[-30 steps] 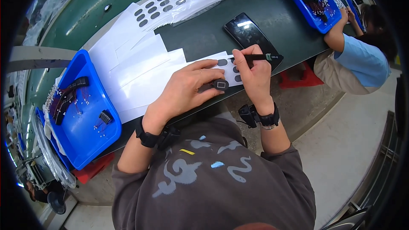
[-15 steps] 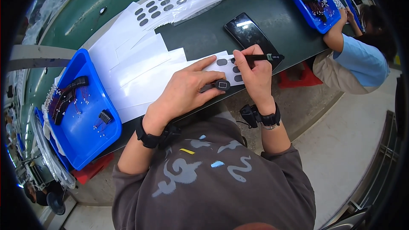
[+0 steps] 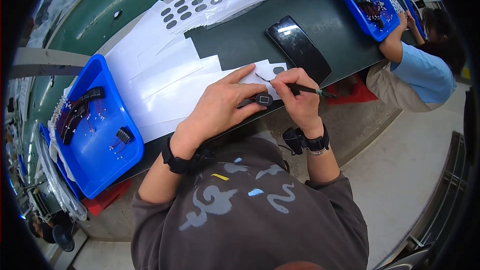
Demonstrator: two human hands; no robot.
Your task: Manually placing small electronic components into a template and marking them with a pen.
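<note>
My left hand (image 3: pixel 217 105) rests on the white sticker sheets, its index finger stretched along the paper. Between its other fingers and thumb it grips a small black oval device (image 3: pixel 264 99) with a pale square outline on its face. My right hand (image 3: pixel 298 95) is closed round a slim black pen-like tool (image 3: pixel 312 90) that slants left. Its thin dark tip is over the top sheet (image 3: pixel 237 76), close to my left index fingertip. Whether a sticker clings to that tip, I cannot make out. One grey oval sticker (image 3: pixel 278 70) shows beyond my right hand.
A black phone (image 3: pixel 298 47) lies past my right hand. Blue trays with wired black parts stand at left (image 3: pixel 132 155) and far right (image 3: pixel 372 30). Bagged sheets of grey ovals (image 3: pixel 215 0) lie along the back. A co-worker in a light blue sleeve (image 3: pixel 425 67) sits at right.
My right hand has moved down a little, and the tool has swung so that its tip points up and left. The grey oval formerly at the tip no longer shows on the sheet.
</note>
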